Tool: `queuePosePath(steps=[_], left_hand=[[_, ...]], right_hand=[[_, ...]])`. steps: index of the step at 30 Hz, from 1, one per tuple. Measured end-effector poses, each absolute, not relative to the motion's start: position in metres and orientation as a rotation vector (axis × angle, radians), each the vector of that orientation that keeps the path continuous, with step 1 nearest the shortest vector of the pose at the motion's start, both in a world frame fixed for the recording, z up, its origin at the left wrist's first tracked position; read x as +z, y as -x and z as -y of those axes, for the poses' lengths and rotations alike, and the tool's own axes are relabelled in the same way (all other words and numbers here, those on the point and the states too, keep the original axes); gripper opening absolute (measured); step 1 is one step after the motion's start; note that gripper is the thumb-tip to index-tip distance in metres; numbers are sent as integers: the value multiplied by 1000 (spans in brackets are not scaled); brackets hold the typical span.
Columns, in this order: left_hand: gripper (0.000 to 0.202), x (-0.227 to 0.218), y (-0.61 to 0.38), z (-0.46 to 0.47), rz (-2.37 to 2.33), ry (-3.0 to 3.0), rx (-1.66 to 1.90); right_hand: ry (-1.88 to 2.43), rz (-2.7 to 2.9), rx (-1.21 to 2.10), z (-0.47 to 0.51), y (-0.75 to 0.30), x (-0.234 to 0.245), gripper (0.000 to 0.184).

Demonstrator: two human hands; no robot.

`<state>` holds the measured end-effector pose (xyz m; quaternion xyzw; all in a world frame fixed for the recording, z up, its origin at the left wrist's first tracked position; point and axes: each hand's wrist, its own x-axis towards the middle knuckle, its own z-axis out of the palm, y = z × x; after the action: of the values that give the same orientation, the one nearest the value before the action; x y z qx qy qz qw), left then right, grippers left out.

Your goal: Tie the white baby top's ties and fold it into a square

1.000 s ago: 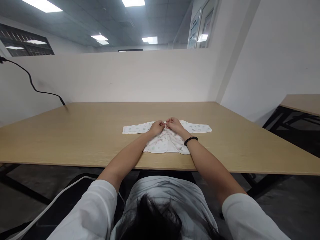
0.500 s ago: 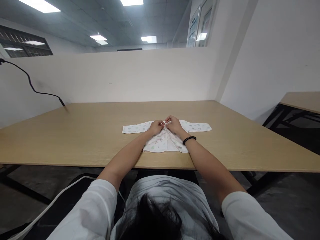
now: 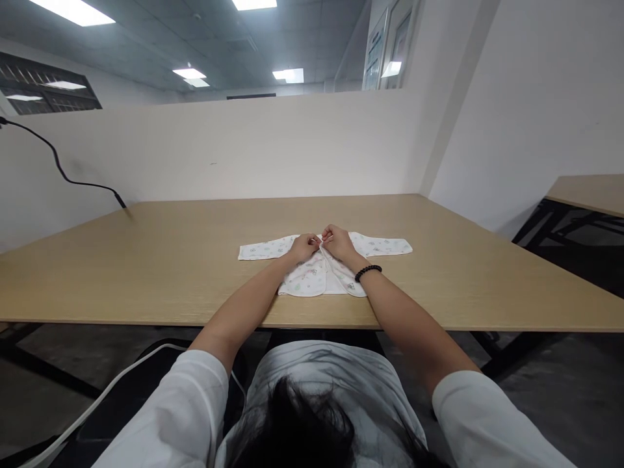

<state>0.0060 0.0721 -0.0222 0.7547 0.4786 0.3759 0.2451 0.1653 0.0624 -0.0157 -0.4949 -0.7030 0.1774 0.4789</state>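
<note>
A small white baby shirt (image 3: 306,278) with a pale print lies on the table, both sleeves stretched out to the sides. Its front is closed at the top, while the lower edges part in an upside-down V over the plain back panel. My left hand (image 3: 305,247) pinches the cloth at the upper middle of the front, fingers closed. Right beside it, my right hand (image 3: 338,243) also has its fingertips closed on the front edge there. The small detail between the fingertips is hidden. A black bead bracelet (image 3: 368,272) circles my right wrist.
The wooden table (image 3: 170,279) runs up to a low white partition (image 3: 273,149) at the back. A black bent cable or stalk (image 3: 85,184) rises at the left rear. Another table (image 3: 589,194) stands at the far right, beyond the white wall.
My hands keep almost the same place at the upper front of the shirt; only the fingers shift slightly. The shirt has not moved, and the view has tilted a little.
</note>
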Motion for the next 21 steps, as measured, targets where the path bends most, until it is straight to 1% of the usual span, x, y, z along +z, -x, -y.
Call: queuePosePath(steps=[6, 13, 21], left_hand=[[12, -21, -6, -70, -1281, -2007, 1015], [11, -19, -8, -66, -1333, -1961, 1021], [8, -23, -8, -70, -1268, -1980, 1036]], right_hand=[[1273, 1670, 485, -64, -167, -16, 23], [1261, 1707, 505, -67, -167, -17, 19], [1241, 1726, 627, -69, -168, -19, 25]])
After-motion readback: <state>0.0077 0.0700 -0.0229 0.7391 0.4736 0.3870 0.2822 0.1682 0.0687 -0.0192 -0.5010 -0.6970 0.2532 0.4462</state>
